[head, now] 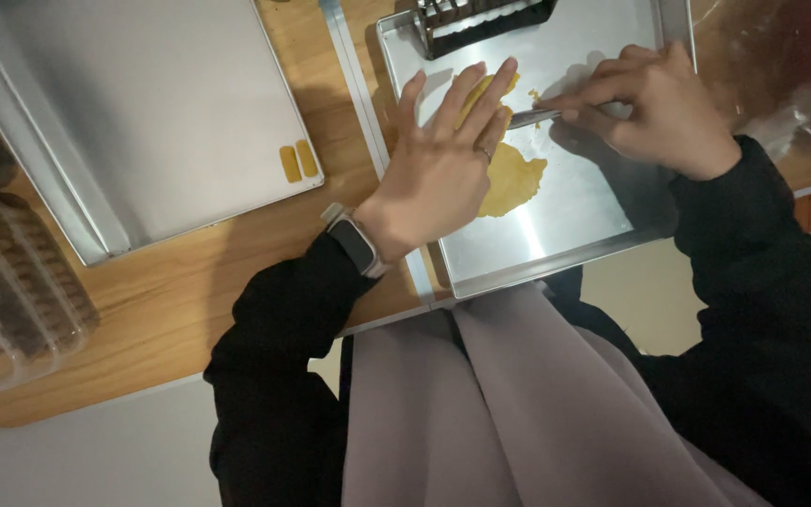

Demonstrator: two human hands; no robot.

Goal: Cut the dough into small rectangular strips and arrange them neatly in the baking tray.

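Left fingers point(466, 99) flat on dough point(511, 178), right hand point(654, 103) gripping blade point(532, 117)

Two metal trays point(556, 268) point(143, 122), two cut dough strips point(298, 161), one flat dough sheet point(513, 178), and one stack of clear containers point(7, 291).

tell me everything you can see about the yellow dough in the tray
The dough is a thin, flat, yellow sheet with ragged edges, lying on the floor of the shiny metal tray. The left hand rests flat across its middle, hiding part of it, so it shows above and below the fingers. The right hand holds a slim metal tool whose tip meets the dough by the left fingertips. A few small crumbs lie nearby.
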